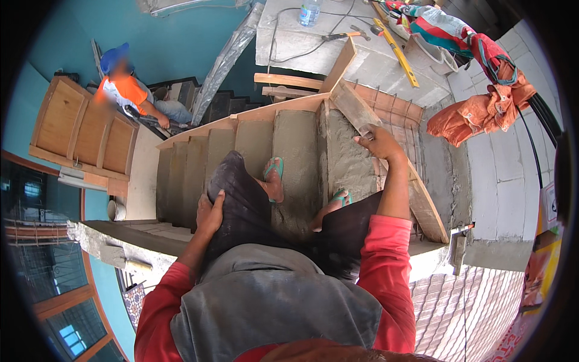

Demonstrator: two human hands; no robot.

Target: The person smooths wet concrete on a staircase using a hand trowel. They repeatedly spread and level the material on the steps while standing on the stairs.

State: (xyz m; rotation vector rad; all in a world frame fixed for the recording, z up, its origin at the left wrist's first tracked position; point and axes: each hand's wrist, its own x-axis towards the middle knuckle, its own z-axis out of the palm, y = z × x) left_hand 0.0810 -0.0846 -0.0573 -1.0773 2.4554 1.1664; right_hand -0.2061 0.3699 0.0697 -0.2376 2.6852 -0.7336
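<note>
My left hand (211,212) lies against my left knee, its fingers stretched along the dark trouser cloth and holding nothing. Out to the right, my right hand (385,145) grips the edge of a long wooden board (416,196), which slants across the upper step; its far fingers are partly hidden. Beneath me, grey cement steps (295,145) descend to the left, their surface smooth. Rougher, wet-looking mortar (348,148) covers the step beside the board. My feet, in green flip-flops (277,181), stand on two of the steps.
Further down at the left sits a person in an orange shirt (128,93), near a wooden panel (84,130). A concrete ledge (283,45) holds a water bottle (309,13), a hammer (345,36) and a yellow spirit level (396,53). Steel bars (392,105) show behind the board.
</note>
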